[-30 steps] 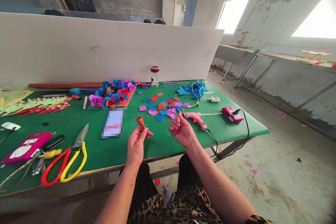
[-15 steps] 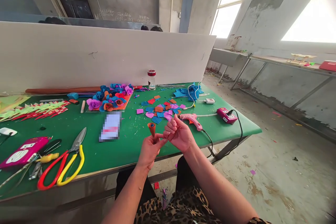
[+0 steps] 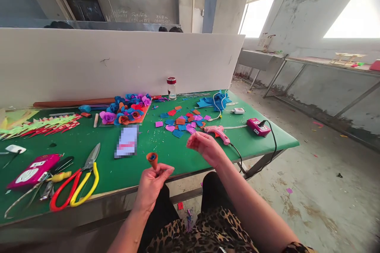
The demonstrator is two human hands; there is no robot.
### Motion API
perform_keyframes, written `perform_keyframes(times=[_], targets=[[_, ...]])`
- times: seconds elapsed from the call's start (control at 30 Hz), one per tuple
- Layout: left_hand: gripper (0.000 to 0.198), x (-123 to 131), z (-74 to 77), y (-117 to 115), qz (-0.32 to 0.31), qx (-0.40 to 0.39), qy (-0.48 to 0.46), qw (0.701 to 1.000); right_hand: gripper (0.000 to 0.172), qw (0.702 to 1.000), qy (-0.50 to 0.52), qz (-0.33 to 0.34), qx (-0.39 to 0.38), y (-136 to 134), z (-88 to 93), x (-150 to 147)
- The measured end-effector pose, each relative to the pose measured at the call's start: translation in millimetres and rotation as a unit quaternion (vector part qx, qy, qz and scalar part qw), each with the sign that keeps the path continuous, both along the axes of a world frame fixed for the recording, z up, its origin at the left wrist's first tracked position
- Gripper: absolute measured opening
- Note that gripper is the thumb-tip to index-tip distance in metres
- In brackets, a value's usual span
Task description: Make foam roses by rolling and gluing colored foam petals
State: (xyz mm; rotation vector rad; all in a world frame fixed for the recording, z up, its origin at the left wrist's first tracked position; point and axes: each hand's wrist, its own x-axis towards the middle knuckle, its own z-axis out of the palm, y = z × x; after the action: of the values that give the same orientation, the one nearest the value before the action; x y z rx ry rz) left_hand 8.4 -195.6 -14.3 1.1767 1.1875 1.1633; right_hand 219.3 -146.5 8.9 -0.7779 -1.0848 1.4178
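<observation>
– Head view: where is the orange cone?
– Upright over the near edge of the green table, its tip pinched in the left hand.
– And the right hand?
– At two o'clock from the cone, apart, fingers loosely curled around nothing. The glue gun lies beyond, at one o'clock.
– Any risk?
– That tip-only pinch looks slight; I judge the roll could loosen, or drop past the edge.

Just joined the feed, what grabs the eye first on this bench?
The left hand pinches an orange cone upright over the near edge of the green table. The right hand hangs beside it, just short of the pink glue gun. Bright craft roses sit by the white back board, red-and-yellow scissors at left.
</observation>
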Motion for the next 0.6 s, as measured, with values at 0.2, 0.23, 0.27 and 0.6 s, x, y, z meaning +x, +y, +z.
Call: perform_keyframes(times=[0.2, 0.23, 0.27, 0.6], targets=[[0.032, -41.8, 2.3, 1.6, 0.063, 0.007, -0.01, 0.998, 0.038, 0.914, -0.273, -0.281, 0.106, 6.2, -17.9, 66.9], [0.032, -49.9, 3.1, 3.6, 0.08, 0.01, -0.014, 0.997, 0.039, 0.904, -0.297, -0.292, 0.094, 1.5, -19.9, 84.8], [0.032, -58.0, 4.3, 5.7, 0.098, 0.013, -0.018, 0.995, 0.04, 0.891, -0.323, -0.309, 0.082, -5.0, -21.8, 104.1], [0.045, -70.7, 30.4, 16.3, 0.049, -0.067, -0.079, 0.993, 0.044, 0.756, -0.481, -0.44, 0.059, -64.1, -20.9, 174.2]])
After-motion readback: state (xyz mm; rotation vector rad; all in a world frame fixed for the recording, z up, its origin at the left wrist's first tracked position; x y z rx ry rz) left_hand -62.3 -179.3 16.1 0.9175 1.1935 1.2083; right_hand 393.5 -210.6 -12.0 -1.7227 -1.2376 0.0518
